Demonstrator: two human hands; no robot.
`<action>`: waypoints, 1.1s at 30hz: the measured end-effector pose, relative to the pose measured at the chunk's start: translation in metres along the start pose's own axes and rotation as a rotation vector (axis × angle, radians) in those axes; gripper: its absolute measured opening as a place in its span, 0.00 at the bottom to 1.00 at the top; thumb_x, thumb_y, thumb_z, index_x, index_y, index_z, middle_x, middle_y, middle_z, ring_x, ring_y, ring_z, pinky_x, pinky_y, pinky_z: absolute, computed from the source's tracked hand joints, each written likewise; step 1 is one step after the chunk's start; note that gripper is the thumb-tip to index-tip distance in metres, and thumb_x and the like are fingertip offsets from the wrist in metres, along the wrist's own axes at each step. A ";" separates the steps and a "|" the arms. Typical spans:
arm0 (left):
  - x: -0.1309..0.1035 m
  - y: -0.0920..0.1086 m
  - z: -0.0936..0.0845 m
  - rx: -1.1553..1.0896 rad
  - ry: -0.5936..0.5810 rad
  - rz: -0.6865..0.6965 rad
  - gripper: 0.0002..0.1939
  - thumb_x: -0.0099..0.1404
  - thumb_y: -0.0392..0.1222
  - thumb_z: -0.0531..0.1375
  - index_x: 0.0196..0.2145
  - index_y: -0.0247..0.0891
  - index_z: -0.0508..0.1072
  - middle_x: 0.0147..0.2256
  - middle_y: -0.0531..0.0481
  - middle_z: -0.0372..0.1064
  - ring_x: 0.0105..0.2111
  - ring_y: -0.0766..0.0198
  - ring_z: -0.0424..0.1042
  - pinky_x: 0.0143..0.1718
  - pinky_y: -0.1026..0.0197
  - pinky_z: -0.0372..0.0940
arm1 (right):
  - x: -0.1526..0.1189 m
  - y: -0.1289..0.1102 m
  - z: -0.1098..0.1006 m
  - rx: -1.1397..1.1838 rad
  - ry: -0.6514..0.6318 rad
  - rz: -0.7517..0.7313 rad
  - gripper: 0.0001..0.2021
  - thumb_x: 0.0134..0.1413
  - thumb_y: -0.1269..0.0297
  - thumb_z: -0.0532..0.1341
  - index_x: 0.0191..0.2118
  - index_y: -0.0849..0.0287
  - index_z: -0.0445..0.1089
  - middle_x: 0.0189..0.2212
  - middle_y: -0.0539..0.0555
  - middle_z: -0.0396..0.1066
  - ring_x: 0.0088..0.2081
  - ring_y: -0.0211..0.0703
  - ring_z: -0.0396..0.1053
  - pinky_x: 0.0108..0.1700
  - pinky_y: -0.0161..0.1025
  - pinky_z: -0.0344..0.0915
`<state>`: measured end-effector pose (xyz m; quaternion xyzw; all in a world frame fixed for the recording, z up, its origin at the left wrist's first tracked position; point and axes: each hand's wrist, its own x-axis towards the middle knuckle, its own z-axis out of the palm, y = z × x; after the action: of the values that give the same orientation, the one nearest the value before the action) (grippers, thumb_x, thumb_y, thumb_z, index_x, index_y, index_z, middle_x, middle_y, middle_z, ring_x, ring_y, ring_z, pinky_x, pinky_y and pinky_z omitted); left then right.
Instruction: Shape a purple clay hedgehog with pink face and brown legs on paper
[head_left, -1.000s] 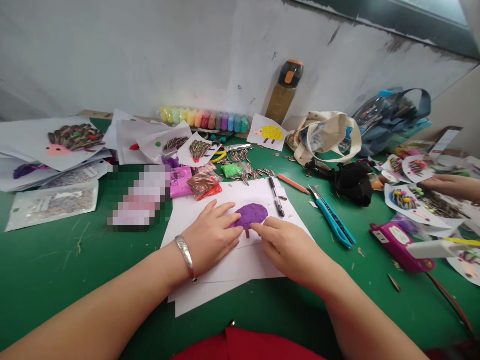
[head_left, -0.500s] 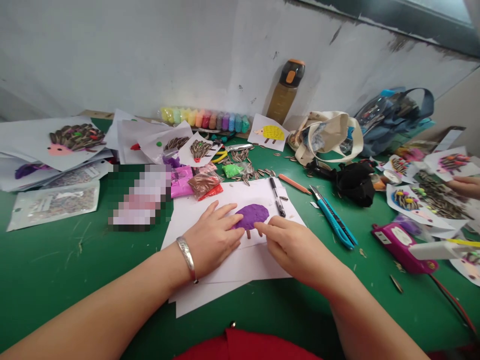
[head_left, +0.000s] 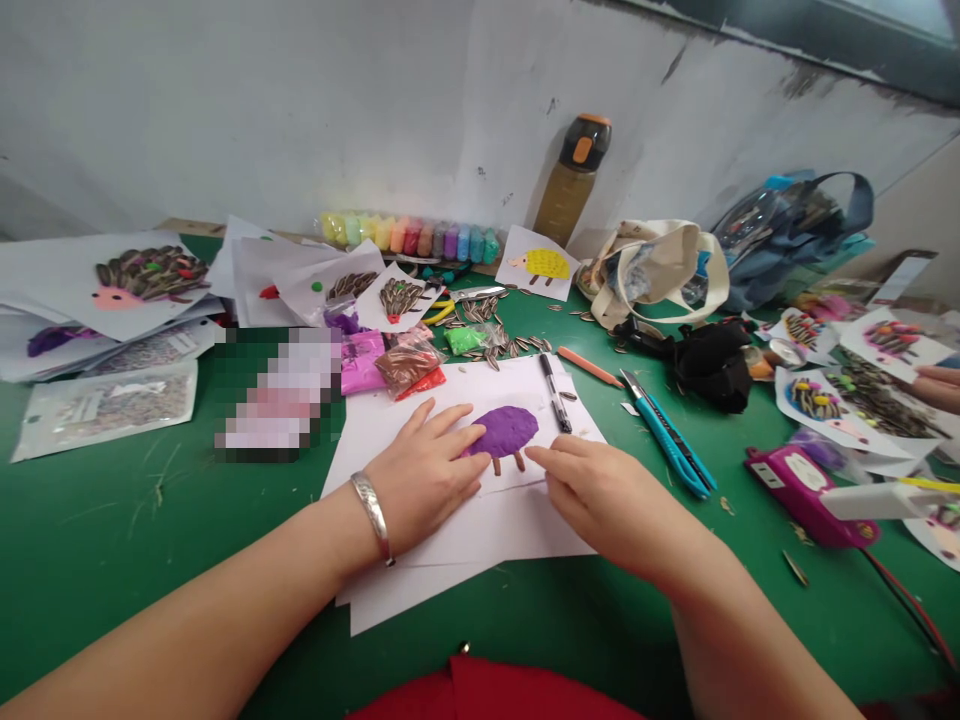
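Note:
A flat purple clay oval (head_left: 510, 430) lies on white paper (head_left: 517, 525), with two short brown legs (head_left: 519, 461) under its lower edge. My left hand (head_left: 424, 480) rests flat on the sheet, its spread fingers touching the left side of the oval. Just right of the legs is my right hand (head_left: 600, 490), its index finger stretched out and the others curled beneath. Nothing shows in it; its thumb is hidden. A black pen (head_left: 555, 393) lies on the paper above this hand. Small clay bags (head_left: 409, 365) sit at the paper's upper left.
To the right lie a blue utility knife (head_left: 667, 435), an orange stick (head_left: 589, 366) and a magenta glue gun (head_left: 802, 500). Sunflower seeds (head_left: 517, 347) are scattered behind the paper. A bottle (head_left: 574, 180) stands by the wall. Another person's hand (head_left: 937, 388) is at far right.
My right hand has moved slightly right, its index fingertip drawing away from the right brown leg, which shows more fully. My left hand stays in place.

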<state>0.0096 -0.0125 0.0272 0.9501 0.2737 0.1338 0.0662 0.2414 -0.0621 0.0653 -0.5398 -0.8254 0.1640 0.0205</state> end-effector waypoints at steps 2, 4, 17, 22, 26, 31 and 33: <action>0.000 -0.003 0.000 0.016 0.005 -0.002 0.12 0.68 0.37 0.56 0.47 0.39 0.75 0.53 0.40 0.70 0.59 0.40 0.60 0.57 0.29 0.54 | -0.001 0.003 -0.001 0.000 0.009 0.019 0.17 0.63 0.73 0.50 0.52 0.57 0.71 0.36 0.56 0.71 0.38 0.43 0.69 0.37 0.37 0.59; -0.001 -0.005 -0.001 0.034 0.006 -0.005 0.13 0.68 0.36 0.55 0.48 0.37 0.74 0.53 0.39 0.70 0.59 0.39 0.61 0.56 0.29 0.55 | 0.000 0.002 0.000 -0.008 -0.022 0.007 0.18 0.62 0.73 0.51 0.54 0.58 0.69 0.36 0.55 0.71 0.38 0.44 0.69 0.37 0.37 0.58; 0.000 0.000 0.002 0.020 -0.097 -0.054 0.22 0.65 0.50 0.62 0.54 0.41 0.71 0.59 0.39 0.65 0.61 0.35 0.56 0.57 0.27 0.51 | 0.002 -0.004 0.004 -0.049 -0.115 -0.025 0.17 0.63 0.73 0.51 0.55 0.60 0.67 0.37 0.56 0.69 0.37 0.44 0.68 0.36 0.38 0.56; 0.001 0.000 0.003 0.005 -0.115 -0.084 0.22 0.65 0.51 0.62 0.54 0.42 0.71 0.60 0.41 0.64 0.62 0.35 0.55 0.58 0.27 0.49 | 0.001 -0.007 0.001 -0.076 -0.143 -0.032 0.16 0.64 0.70 0.50 0.54 0.59 0.67 0.37 0.56 0.69 0.36 0.45 0.68 0.36 0.40 0.56; 0.001 0.001 0.002 0.017 -0.122 -0.096 0.23 0.64 0.51 0.62 0.55 0.43 0.71 0.60 0.41 0.64 0.62 0.36 0.55 0.59 0.27 0.49 | -0.002 -0.004 -0.002 -0.014 -0.134 -0.004 0.19 0.64 0.71 0.50 0.58 0.58 0.65 0.38 0.56 0.70 0.39 0.45 0.69 0.37 0.39 0.57; 0.001 0.002 0.000 0.015 -0.144 -0.093 0.23 0.65 0.51 0.62 0.56 0.42 0.70 0.61 0.41 0.63 0.63 0.36 0.54 0.59 0.28 0.48 | -0.004 0.001 -0.003 -0.015 -0.133 0.025 0.22 0.64 0.71 0.50 0.61 0.57 0.62 0.40 0.56 0.70 0.39 0.45 0.69 0.38 0.38 0.58; 0.002 0.001 -0.002 0.010 -0.166 -0.100 0.23 0.65 0.51 0.61 0.56 0.42 0.70 0.61 0.41 0.63 0.63 0.36 0.53 0.59 0.27 0.48 | -0.003 -0.001 -0.003 -0.029 -0.165 0.017 0.20 0.64 0.71 0.50 0.58 0.58 0.65 0.38 0.55 0.70 0.37 0.44 0.68 0.36 0.38 0.57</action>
<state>0.0113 -0.0125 0.0294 0.9435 0.3149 0.0498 0.0906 0.2423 -0.0646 0.0693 -0.5318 -0.8219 0.1962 -0.0569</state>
